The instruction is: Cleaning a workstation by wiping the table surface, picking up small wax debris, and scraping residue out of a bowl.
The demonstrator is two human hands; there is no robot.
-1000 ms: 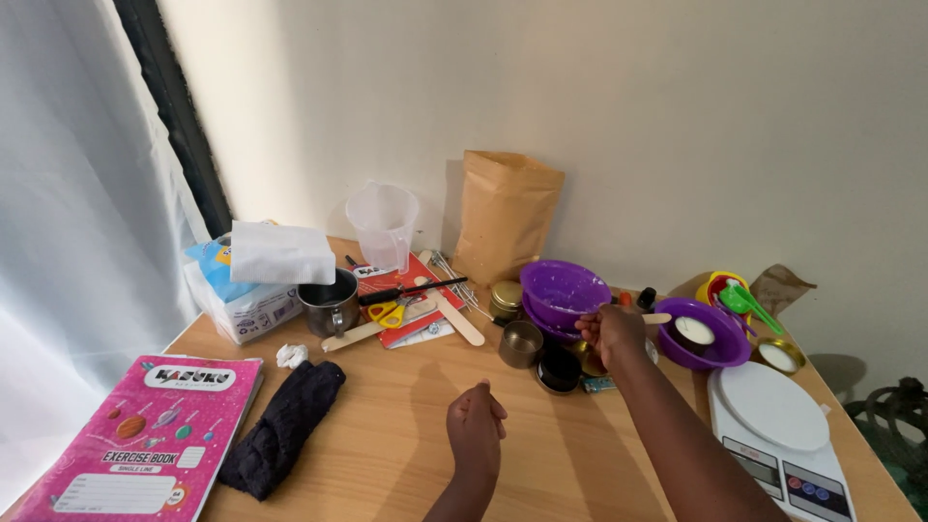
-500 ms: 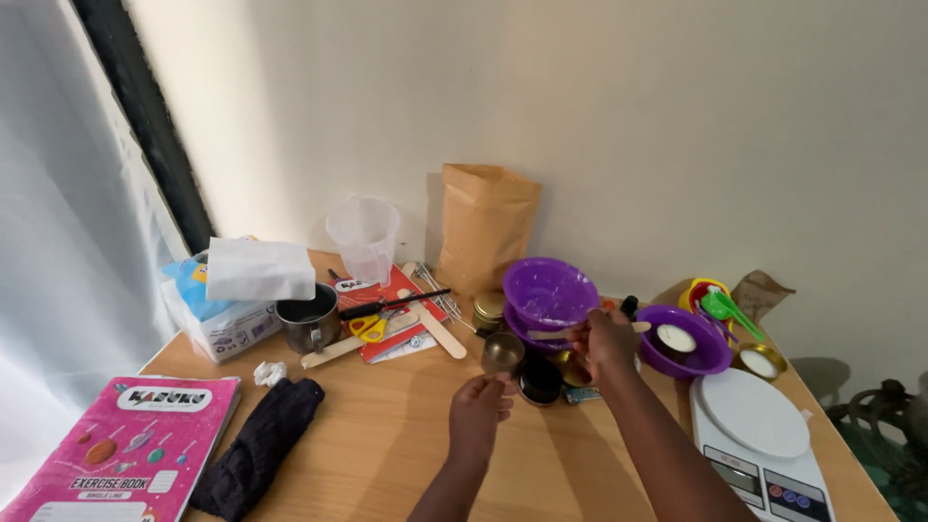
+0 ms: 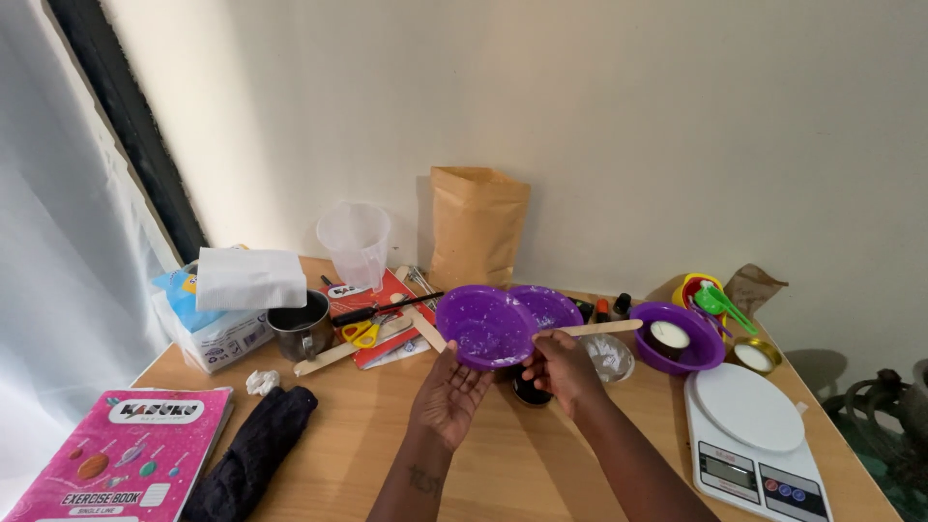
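Left hand (image 3: 450, 391) cupped under purple bowl (image 3: 485, 327), lifting it tilted above table (image 3: 387, 435). Right hand (image 3: 565, 367) pinching wooden stick (image 3: 592, 329), tip at bowl rim. Bowl interior: whitish smears only, apparently near empty. Dark jar (image 3: 530, 387) directly below, between hands; contents not readable. Probably late scraping stage. Scale (image 3: 749, 425) unused at right.

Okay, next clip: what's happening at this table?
A person stands at a cluttered wooden table. The left hand holds up a purple bowl, tilted toward the camera, with whitish smears inside. The right hand grips a flat wooden stick beside the bowl's rim. A second purple bowl sits just behind, and a white kitchen scale lies to the right.
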